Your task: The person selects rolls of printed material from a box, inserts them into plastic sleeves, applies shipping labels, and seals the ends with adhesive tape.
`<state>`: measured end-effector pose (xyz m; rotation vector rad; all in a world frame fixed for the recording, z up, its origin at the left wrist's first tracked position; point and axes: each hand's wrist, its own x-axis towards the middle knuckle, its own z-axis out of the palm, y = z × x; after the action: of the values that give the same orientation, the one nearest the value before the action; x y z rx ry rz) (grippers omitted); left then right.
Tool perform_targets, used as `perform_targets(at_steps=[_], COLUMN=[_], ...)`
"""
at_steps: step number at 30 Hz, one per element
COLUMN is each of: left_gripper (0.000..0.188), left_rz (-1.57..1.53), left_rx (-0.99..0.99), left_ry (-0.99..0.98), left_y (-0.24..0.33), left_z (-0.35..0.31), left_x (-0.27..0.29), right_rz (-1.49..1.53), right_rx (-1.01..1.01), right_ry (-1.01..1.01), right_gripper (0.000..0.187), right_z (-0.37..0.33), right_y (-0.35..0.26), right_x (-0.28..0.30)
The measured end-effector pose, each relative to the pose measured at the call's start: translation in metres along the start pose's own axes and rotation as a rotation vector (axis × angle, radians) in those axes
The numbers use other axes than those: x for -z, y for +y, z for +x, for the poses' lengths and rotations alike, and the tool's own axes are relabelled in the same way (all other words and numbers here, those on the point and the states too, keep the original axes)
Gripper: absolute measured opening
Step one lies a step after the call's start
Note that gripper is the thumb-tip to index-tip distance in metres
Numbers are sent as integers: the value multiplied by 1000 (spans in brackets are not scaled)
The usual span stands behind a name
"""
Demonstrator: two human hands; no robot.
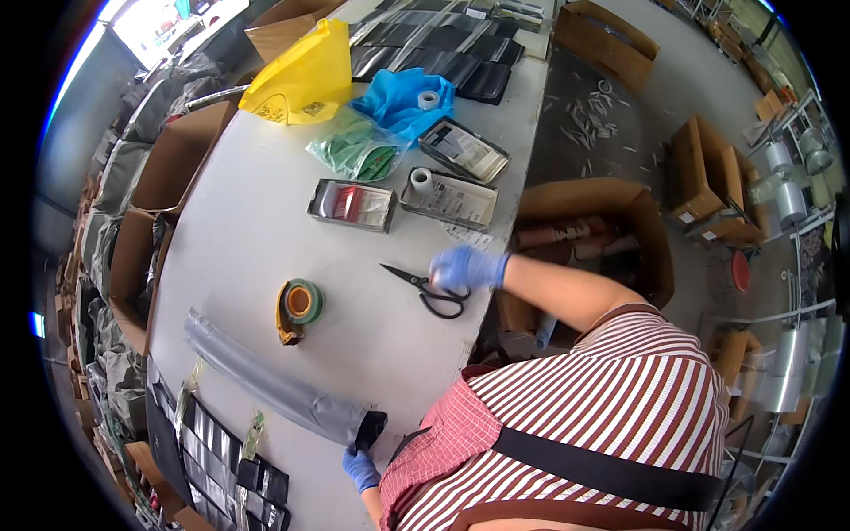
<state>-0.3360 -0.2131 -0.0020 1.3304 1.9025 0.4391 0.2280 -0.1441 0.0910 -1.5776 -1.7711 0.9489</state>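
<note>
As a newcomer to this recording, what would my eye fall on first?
Probably the bright yellow plastic at the upper left of the pale table, beside crumpled blue plastic. Next, the long grey roll slanting across the lower left, its black end by the gloved left hand. Near the middle, the dark scissors lie partly behind the gloved right hand, whose grip is too blurred to tell.

The hands (467, 268) (361, 469) were blue-gloved, the shirt (611, 380) striped maroon and white. The scissors (413, 278) were black, the roll (274, 376) grey.
</note>
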Motion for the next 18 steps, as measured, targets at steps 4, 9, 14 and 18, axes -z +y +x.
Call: perform_targets(at_steps=[4,9,14,18], left_gripper=[22,25,39,35], left_rz=[65,97,-300,-375], left_rx=[99,48,201,198], left_ry=[54,254,231,272], left_y=[32,25,35,26], left_z=[-4,-13,-16,-12], left_x=[-9,-18,-39,-49], right_rz=[-230,-159,-413,-802], right_rx=[-316,-37,77,-113], right_ry=[575,518,137,-108], right_gripper=[19,19,19,15], right_z=[22,97,190,231], right_y=[50,50,26,35], right_x=[138,142,88,59])
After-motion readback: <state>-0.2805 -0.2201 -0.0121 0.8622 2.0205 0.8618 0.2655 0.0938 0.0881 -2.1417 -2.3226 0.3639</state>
